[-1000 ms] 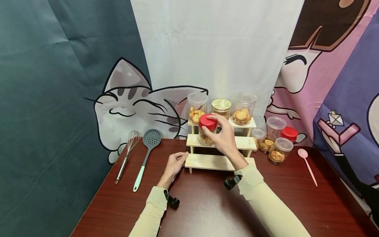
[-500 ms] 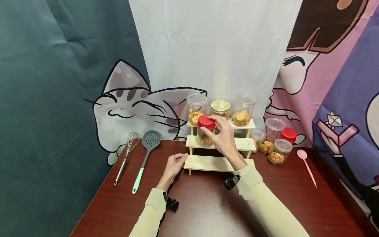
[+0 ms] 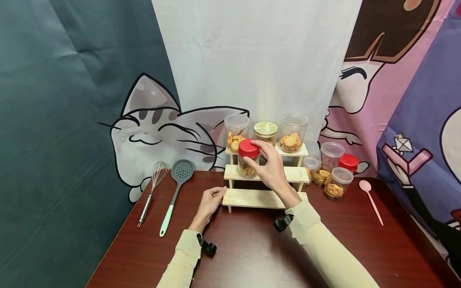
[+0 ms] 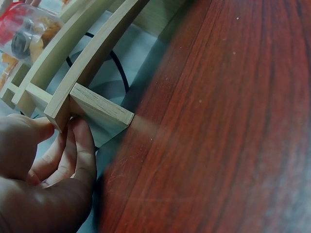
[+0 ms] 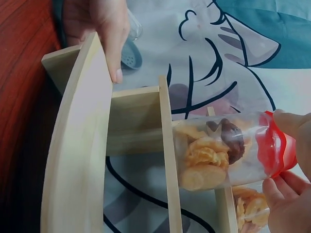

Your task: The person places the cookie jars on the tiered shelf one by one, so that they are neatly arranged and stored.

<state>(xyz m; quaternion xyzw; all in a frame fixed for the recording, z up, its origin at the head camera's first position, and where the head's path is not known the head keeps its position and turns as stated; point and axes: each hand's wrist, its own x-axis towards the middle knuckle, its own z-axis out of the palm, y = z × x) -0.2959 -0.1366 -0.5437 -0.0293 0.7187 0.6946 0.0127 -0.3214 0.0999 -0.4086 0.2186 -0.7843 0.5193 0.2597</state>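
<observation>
My right hand holds a clear cookie jar by its red lid, fingers and thumb around the lid's sides. The jar stands upright at the left part of the middle step of a three-step wooden display rack. In the right wrist view, the jar has its base right at the step's board, with pale and dark cookies inside. At the lowest step's left end, my left hand pinches the board; the left wrist view has the thumb and fingers on either side of the wood.
On the top step stand two clear-lidded cookie jars and a gold-lidded jar. Several more jars crowd the table right of the rack, near a pink spoon. A whisk and a slotted turner lie at left. Printed cloth hangs behind.
The head view has shifted slightly, moving the whole scene a little left. Both hands keep their hold, the right on the jar's lid and the left on the rack.
</observation>
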